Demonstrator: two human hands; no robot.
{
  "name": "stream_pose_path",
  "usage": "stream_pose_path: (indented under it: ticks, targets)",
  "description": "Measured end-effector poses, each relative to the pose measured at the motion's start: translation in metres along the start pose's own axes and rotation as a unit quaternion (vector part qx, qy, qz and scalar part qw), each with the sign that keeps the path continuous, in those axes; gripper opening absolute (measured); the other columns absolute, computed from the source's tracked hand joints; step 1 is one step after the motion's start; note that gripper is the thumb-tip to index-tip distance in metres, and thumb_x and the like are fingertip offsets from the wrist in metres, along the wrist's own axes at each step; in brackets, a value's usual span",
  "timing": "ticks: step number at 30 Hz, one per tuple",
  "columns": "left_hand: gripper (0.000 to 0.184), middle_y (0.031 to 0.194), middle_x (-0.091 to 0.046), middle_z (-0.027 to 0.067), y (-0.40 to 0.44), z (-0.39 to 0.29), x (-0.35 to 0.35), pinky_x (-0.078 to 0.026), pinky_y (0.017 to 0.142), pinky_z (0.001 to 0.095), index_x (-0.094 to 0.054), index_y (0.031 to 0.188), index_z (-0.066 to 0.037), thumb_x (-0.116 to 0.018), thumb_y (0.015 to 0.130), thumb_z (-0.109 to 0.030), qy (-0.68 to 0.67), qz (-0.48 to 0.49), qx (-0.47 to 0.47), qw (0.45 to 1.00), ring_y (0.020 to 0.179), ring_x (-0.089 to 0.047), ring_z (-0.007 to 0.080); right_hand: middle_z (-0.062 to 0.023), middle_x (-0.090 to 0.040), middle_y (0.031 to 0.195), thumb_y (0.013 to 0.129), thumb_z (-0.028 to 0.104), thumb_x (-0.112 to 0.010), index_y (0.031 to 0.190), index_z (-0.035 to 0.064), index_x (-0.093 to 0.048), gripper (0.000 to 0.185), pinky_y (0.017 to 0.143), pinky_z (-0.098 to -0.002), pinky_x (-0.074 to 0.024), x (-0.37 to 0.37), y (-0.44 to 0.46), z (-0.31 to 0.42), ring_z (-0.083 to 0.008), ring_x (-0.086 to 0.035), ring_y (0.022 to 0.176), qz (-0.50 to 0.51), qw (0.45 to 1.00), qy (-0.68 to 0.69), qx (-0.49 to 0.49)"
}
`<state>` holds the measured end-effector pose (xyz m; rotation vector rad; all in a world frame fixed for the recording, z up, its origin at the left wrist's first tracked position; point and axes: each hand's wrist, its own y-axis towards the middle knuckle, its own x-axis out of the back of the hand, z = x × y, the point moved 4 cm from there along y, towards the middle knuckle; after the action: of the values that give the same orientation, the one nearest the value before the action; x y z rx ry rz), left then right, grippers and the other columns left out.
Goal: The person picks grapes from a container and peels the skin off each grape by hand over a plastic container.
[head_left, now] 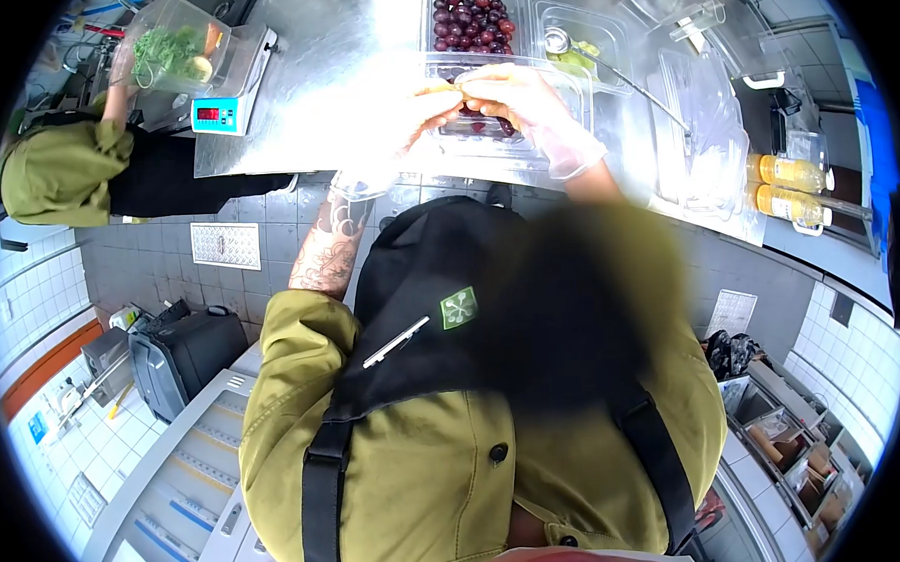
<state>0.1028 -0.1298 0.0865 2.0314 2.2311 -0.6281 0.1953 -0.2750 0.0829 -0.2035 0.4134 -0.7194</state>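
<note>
My left hand [412, 119] and my right hand [516, 98], both in clear plastic gloves, meet at the fingertips over a clear plastic tub near the counter's front edge. Their fingers are closed together; whatever is between them is too small and overexposed to make out. Dark red grapes [507, 126] show inside that tub, partly hidden by the hands. Just beyond it, a second clear tub is filled with red grapes [473, 25]. To its right, pale green pieces [583, 54] lie in another clear tub, with a long-handled metal scoop [558, 41] resting in it.
At the left, a co-worker's sleeve [65, 171] reaches toward a tub of leafy greens [165, 55] on a digital scale [218, 115]. Clear plastic lids or trays [697, 124] lie on the right of the steel counter [314, 78]. Yellow bottles [789, 190] stand farther right.
</note>
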Motion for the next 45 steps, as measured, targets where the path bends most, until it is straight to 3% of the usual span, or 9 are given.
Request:
stream_pose_path:
  ticks: [8, 13, 17, 20, 26, 33, 36, 40, 45]
  targets:
    - [0.023, 0.088, -0.067, 0.0056, -0.005, -0.005, -0.008, -0.048, 0.071, 0.0235, -0.067, 0.098, 0.001, -0.064, 0.087, -0.019, 0.098, -0.035, 0.002, 0.995, 0.077, -0.061, 0.0105, -0.0063, -0.068, 0.092, 0.087, 0.009, -0.062, 0.101, -0.0002, -0.066, 0.018, 0.072, -0.0214, -0.0491, 0.021, -0.014, 0.015, -0.0116, -0.062, 0.081, -0.057, 0.991, 0.105, 0.068]
    - [0.017, 0.09, -0.068, 0.009, 0.0, -0.008, -0.002, -0.051, 0.072, 0.0274, -0.069, 0.094, -0.004, -0.064, 0.084, -0.016, 0.43, -0.06, 0.015, 0.901, 0.079, -0.065, 0.0147, -0.0057, -0.07, 0.097, 0.081, 0.014, -0.066, 0.106, 0.0081, -0.069, 0.026, 0.078, -0.0277, -0.0518, 0.11, -0.025, 0.053, -0.0158, -0.067, 0.086, -0.299, 0.902, -0.23, 0.208]
    - [0.021, 0.097, -0.067, 0.0126, 0.001, -0.01, -0.008, -0.051, 0.079, 0.0317, -0.068, 0.1, -0.005, -0.063, 0.08, -0.012, 0.578, -0.084, -0.061, 0.81, 0.085, -0.066, 0.0241, -0.0104, -0.068, 0.101, 0.079, 0.026, -0.063, 0.11, 0.0179, -0.068, 0.032, 0.084, -0.035, -0.0505, 0.122, 0.001, 0.076, -0.0252, -0.067, 0.088, -0.354, 0.73, -0.582, 0.063]
    - [0.025, 0.099, -0.067, 0.0137, -0.001, -0.008, -0.009, -0.05, 0.08, 0.0319, -0.066, 0.103, -0.004, -0.064, 0.079, -0.009, 0.568, -0.101, -0.117, 0.809, 0.088, -0.066, 0.0254, -0.01, -0.066, 0.107, 0.078, 0.023, -0.063, 0.108, 0.0169, -0.068, 0.031, 0.087, -0.0357, -0.0485, 0.094, 0.049, 0.072, -0.0263, -0.064, 0.097, -0.21, 0.809, -0.544, 0.071]
    - [0.025, 0.103, -0.067, 0.0127, -0.002, -0.019, -0.008, -0.049, 0.086, 0.0307, -0.066, 0.107, -0.005, -0.058, 0.084, -0.004, 0.509, -0.1, -0.126, 0.845, 0.096, -0.065, 0.0235, -0.009, -0.062, 0.116, 0.075, 0.021, -0.065, 0.121, 0.0216, -0.06, 0.046, 0.092, -0.0374, -0.0469, 0.068, 0.147, 0.035, -0.0285, -0.06, 0.105, -0.086, 0.688, -0.719, 0.043]
    - [0.025, 0.106, -0.068, 0.0115, -0.004, -0.005, 0.008, -0.049, 0.089, 0.0293, -0.063, 0.113, -0.001, -0.053, 0.09, -0.003, 0.293, -0.14, -0.015, 0.946, 0.099, -0.064, 0.0179, -0.0096, -0.062, 0.115, 0.072, 0.014, -0.065, 0.121, 0.0168, -0.06, 0.049, 0.093, -0.0374, -0.0465, 0.06, 0.176, 0.024, -0.0294, -0.059, 0.105, -0.001, 0.673, -0.731, 0.11]
    - [0.024, 0.103, -0.067, 0.0128, 0.001, -0.002, 0.013, -0.05, 0.085, 0.0287, -0.063, 0.112, 0.002, -0.055, 0.092, -0.01, 0.113, -0.155, -0.02, 0.981, 0.093, -0.065, 0.0181, -0.0116, -0.066, 0.102, 0.068, 0.013, -0.072, 0.114, 0.0086, -0.063, 0.047, 0.085, -0.0324, -0.0496, 0.06, 0.165, 0.035, -0.0235, -0.064, 0.092, -0.015, 0.779, -0.612, 0.133]
    - [0.026, 0.104, -0.064, 0.0135, -0.001, -0.027, 0.002, -0.05, 0.087, 0.0282, -0.061, 0.108, 0.003, -0.058, 0.092, -0.018, -0.166, -0.175, -0.004, 0.971, 0.095, -0.063, 0.0182, -0.0018, -0.062, 0.083, 0.066, 0.009, -0.074, 0.103, 0.0057, -0.067, 0.037, 0.071, -0.0217, -0.0485, 0.008, 0.087, 0.061, -0.0065, -0.057, 0.077, -0.005, 0.875, -0.444, 0.196]
    - [0.025, 0.104, -0.063, 0.0103, 0.013, -0.01, 0.005, -0.05, 0.087, 0.0264, -0.06, 0.106, 0.002, -0.061, 0.091, -0.019, -0.118, -0.125, 0.007, 0.985, 0.094, -0.062, 0.0157, -0.0058, -0.067, 0.094, 0.068, 0.003, -0.073, 0.104, 0.0024, -0.067, 0.036, 0.071, -0.023, -0.0519, -0.015, 0.034, 0.042, -0.0089, -0.064, 0.076, -0.017, 0.908, -0.369, 0.196]
